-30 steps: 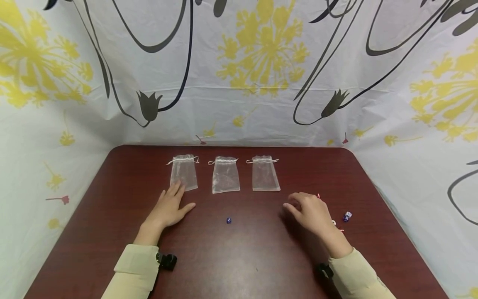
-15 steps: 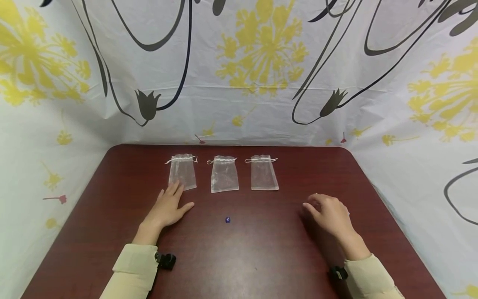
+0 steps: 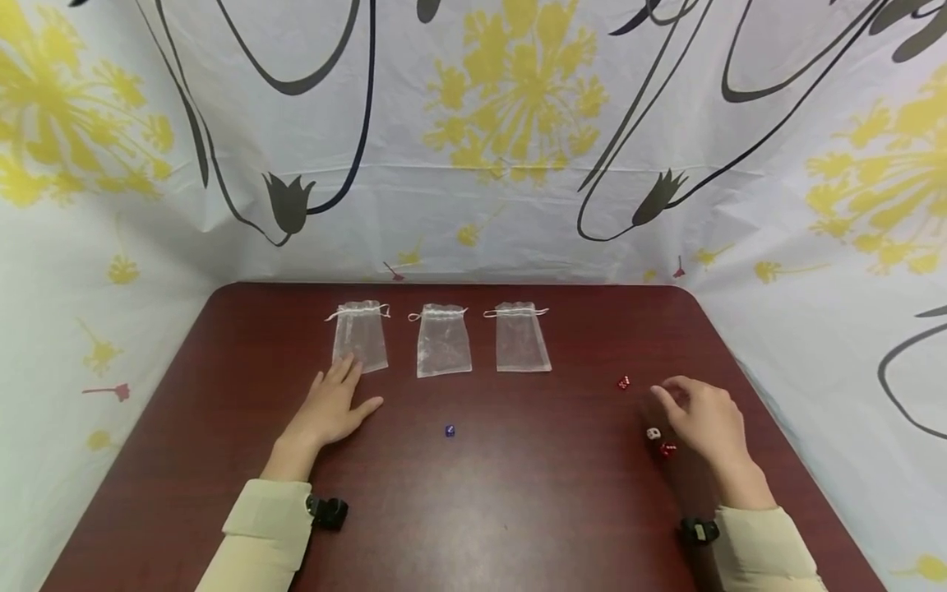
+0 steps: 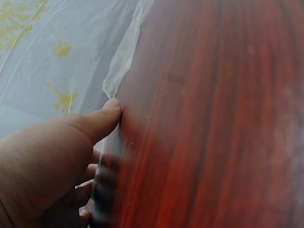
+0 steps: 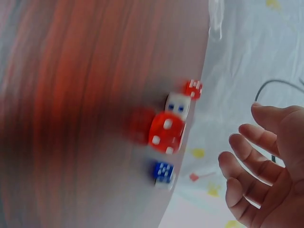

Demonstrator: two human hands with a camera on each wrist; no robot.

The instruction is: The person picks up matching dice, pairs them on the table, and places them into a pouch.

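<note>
Left hand (image 3: 325, 411) lies spread at the left bag (image 3: 360, 335); right hand (image 3: 708, 418) is loosely curled, seemingly holding nothing, beside a white die (image 3: 653, 433) and red die (image 3: 669, 450). One blue die (image 3: 450, 430) sits before the middle bag (image 3: 444, 341). Likely step: selecting another die, calling for a precise pinch.

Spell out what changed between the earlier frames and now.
The right hand moved rightward, bringing two red dice and a white die into clear head-camera view. No grasp or release shows. The left hand, three drawstring pouches and lone blue die stayed put.
</note>
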